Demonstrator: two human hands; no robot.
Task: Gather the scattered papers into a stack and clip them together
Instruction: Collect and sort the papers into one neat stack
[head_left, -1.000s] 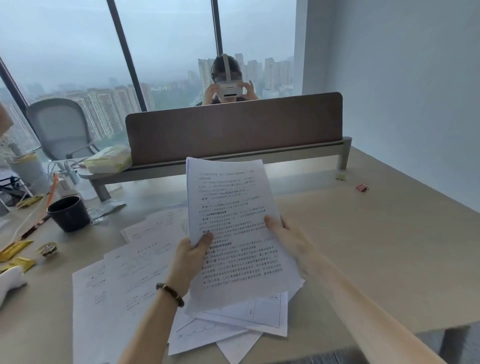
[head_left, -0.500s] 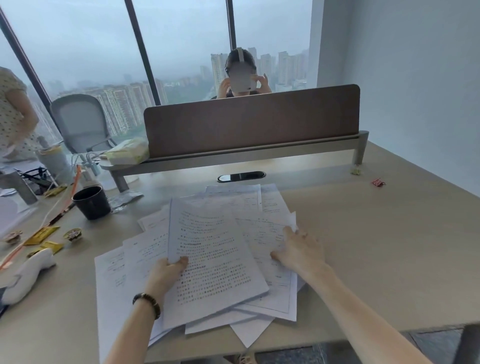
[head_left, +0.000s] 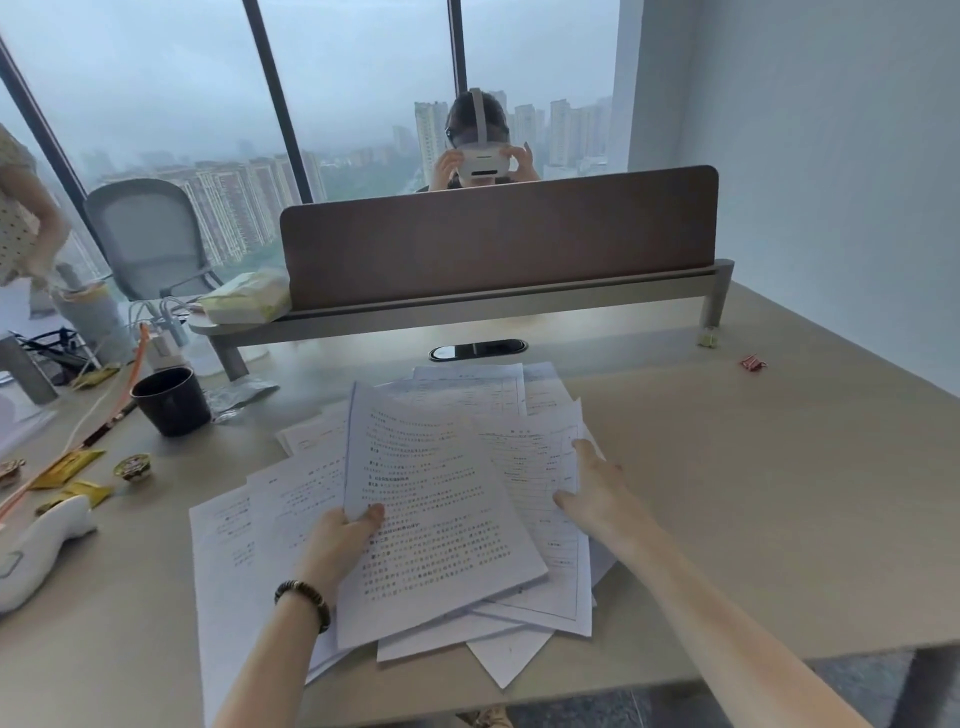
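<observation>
the left hand (head_left: 340, 540) pinches the top sheet (head_left: 436, 514) by its left edge. the right hand (head_left: 589, 491) lies flat with straight fingers on the messy papers (head_left: 540, 597) on the desk (head_left: 753, 493). a red clip (head_left: 752, 362) sits far off.

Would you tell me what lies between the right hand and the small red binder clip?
Only bare beige desk separates the right hand from the small red binder clip, per the head view.

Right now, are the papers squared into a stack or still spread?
Still spread. The papers fan out across the desk at different angles, corners jutting; the left hand pinches the top sheet.
</observation>
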